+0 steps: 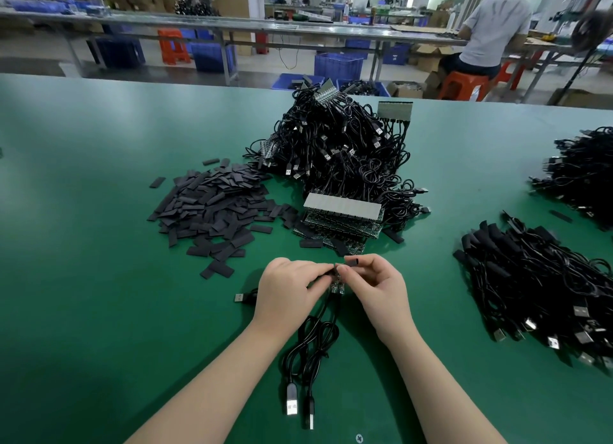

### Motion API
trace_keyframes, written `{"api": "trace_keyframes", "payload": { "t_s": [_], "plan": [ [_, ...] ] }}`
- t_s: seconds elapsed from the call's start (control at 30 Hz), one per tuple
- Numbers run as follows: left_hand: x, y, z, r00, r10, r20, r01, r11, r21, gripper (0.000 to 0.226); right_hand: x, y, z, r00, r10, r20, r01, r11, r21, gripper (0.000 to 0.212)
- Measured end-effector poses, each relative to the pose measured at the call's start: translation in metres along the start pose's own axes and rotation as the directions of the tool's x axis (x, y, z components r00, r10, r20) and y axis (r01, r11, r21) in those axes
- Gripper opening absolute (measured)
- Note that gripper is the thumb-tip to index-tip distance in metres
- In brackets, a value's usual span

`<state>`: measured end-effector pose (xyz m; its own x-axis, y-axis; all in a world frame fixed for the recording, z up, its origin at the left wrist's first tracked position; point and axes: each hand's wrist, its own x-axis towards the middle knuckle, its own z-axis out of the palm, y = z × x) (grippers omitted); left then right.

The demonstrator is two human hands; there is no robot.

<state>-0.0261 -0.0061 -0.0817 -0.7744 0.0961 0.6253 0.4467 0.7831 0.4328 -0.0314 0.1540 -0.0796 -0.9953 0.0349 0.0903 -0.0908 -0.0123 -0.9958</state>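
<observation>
Fingertips of left hand (288, 291) pinch small green boards (336, 286) while right hand (378, 287) pinches a matte black tube (352, 262).

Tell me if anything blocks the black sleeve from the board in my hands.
Nothing visible does: the right hand pinches the sleeve close beside the top of the board, which the left hand holds.

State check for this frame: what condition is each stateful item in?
Left hand: pinching small green circuit boards.
Right hand: pinching short black sleeve tube, not yet on a board.
Black USB cables from the boards: trailing slack on green table.
Flat black sleeve pieces: loose heap.
Black cable pile at right: sleeved.
</observation>
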Motion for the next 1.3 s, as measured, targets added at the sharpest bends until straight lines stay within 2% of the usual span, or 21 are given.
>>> {"api": "trace_keyframes", "payload": {
  "t_s": [0.5, 0.77, 1.1, 1.3],
  "plan": [
    [-0.0007, 0.0033, -0.0012, 1.0, -0.014, -0.002, 0.014, 1.0, 0.003, 0.017, -0.0015, -0.0002, -0.0018, 1.0, 0.011, 0.022, -0.011, 1.0, -0.011, 0.008],
    [-0.0003, 0.0015, 0.0005, 1.0, 0.026, -0.016, -0.025, 0.999, 0.032, 0.018, -0.002, -0.0023, 0.0034, 0.998, -0.01, 0.068, 0.018, 0.993, -0.112, 0.01],
    [-0.0002, 0.0037, 0.0001, 0.998, -0.061, -0.022, 0.062, 0.998, 0.022, 0.018, -0.0029, -0.0011, 0.0022, 0.999, -0.001, 0.038, 0.006, 0.994, -0.11, 0.007],
    [-0.0019, 0.0027, -0.0012, 0.999, -0.037, 0.001, 0.037, 0.999, 0.005, 0.018, -0.0035, -0.0012, 0.0028, 0.997, -0.033, 0.064, 0.043, 0.988, -0.15, 0.012]
  ]
}}
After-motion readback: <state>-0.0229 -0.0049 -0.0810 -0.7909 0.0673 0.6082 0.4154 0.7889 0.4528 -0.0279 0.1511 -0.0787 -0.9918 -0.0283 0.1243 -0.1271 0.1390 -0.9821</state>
